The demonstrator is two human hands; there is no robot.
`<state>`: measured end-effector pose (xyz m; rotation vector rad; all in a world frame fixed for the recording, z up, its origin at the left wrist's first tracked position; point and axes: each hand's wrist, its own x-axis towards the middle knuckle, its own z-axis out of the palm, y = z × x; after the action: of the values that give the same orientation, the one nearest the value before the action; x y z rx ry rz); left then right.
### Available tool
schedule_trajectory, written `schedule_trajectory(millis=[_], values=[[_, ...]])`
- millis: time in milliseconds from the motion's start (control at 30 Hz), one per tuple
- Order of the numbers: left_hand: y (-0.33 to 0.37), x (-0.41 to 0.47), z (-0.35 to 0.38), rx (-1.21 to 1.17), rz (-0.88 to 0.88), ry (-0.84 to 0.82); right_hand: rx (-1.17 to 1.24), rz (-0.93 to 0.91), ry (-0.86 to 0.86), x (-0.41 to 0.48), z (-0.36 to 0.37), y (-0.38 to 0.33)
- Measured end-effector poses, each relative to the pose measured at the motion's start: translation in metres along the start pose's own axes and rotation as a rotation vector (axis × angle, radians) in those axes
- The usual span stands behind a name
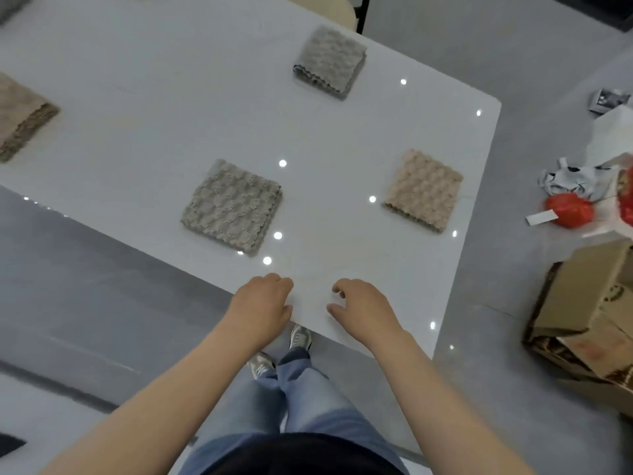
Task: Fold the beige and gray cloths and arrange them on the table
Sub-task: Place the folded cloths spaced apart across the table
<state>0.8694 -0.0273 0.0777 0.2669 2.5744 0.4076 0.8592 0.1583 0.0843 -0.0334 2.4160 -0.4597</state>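
Several folded cloths lie apart on the white table [137, 80]. A gray square cloth [233, 207] sits near the front edge. A beige folded cloth [423, 190] lies to its right, by the table's right side. Another gray folded cloth [330, 61] rests at the far corner. A beige cloth [20, 114] is cut off at the left edge of view. My left hand [262, 301] and my right hand [363, 308] hover over the table's near corner, fingers curled, holding nothing and touching no cloth.
On the gray floor to the right are a torn cardboard box [589, 320], a red bag [570, 210], white paper and crumpled wrapping [572, 180]. A chair back [337, 8] stands behind the table's far edge. My legs and shoes [299, 337] are below the table corner.
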Motion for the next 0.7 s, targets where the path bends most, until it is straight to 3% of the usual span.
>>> schedule_trajectory(millis=[300, 700], values=[[-0.050, 0.026, -0.028, -0.002, 0.082, 0.022, 0.062, 0.073, 0.061, 0.023, -0.004, -0.040], [-0.171, 0.062, -0.106, 0.164, 0.349, -0.085, 0.281, 0.316, 0.155, 0.059, 0.025, -0.152]])
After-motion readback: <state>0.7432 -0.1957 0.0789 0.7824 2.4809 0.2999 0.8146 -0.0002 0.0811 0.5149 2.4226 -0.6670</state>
